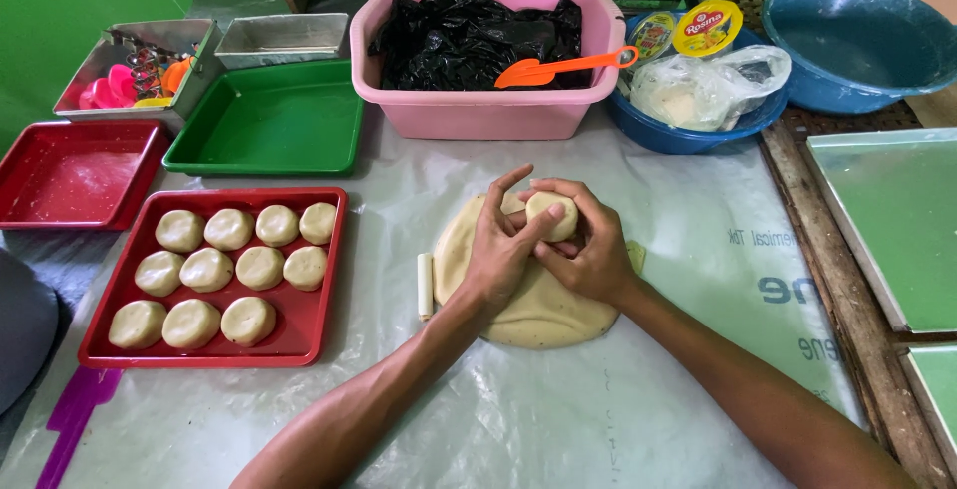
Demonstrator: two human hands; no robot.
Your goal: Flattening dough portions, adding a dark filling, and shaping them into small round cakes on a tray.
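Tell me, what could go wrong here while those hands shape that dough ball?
The dough ball, pinched between the left hand and right hand, sits right over the flat dough sheet, so it might stick to it or dent it. The small dough stick lies beside the left forearm and could get nudged. The red tray has little free space left, so new pieces may crowd.

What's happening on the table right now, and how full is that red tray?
A person's left hand and right hand cup a small dough ball above a flat dough slab on the plastic-covered table. The red tray beside it holds eleven shaped dough pieces, with room left at its lower right.
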